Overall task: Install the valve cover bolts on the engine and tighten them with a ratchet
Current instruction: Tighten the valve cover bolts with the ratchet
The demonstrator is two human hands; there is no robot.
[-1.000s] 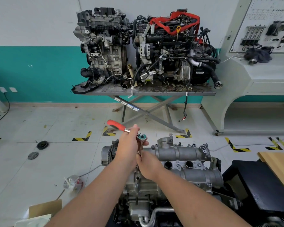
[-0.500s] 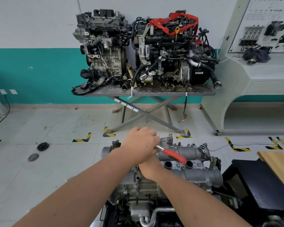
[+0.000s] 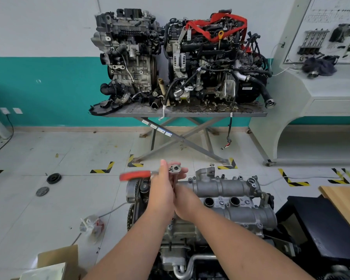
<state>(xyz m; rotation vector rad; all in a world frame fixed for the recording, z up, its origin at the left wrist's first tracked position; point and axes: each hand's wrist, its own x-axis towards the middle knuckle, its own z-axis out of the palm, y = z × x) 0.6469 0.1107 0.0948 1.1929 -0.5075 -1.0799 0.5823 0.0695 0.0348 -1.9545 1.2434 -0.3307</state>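
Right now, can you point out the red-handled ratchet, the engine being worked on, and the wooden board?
ratchet (image 3: 134, 176), head view, on its red handle
engine (image 3: 228, 185), head view, on its grey metal top cover
wooden board (image 3: 346, 201), head view, on its bare top surface
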